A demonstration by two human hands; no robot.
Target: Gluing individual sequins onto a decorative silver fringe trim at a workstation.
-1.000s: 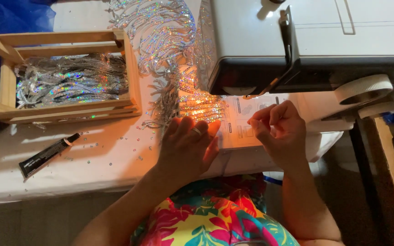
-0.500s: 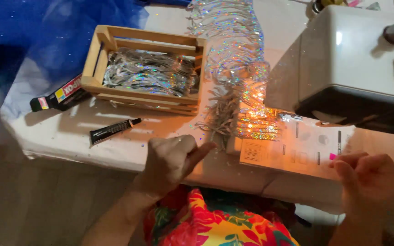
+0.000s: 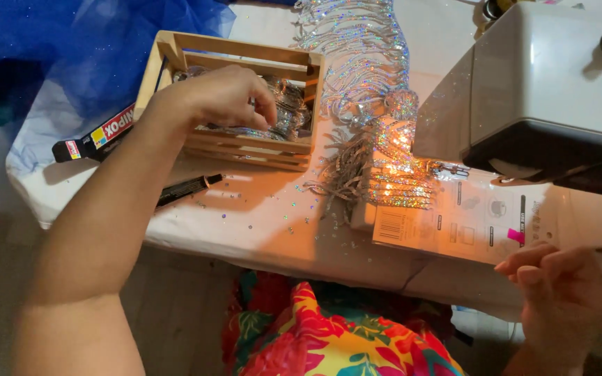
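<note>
The left hand (image 3: pixel 221 97) reached into the wooden crate (image 3: pixel 235 143) on the tabletop (image 3: pixel 259 216), its fingers (image 3: pixel 263 111) closing on holographic sequin strips (image 3: pixel 287 111), while the right hand (image 3: pixel 559 299) hung loosely curled, holding nothing, below the sewing machine (image 3: pixel 545 83).

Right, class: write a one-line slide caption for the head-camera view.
Left hand reaches into a wooden crate of holographic strips while the right hand rests by the sewing machine.
</note>
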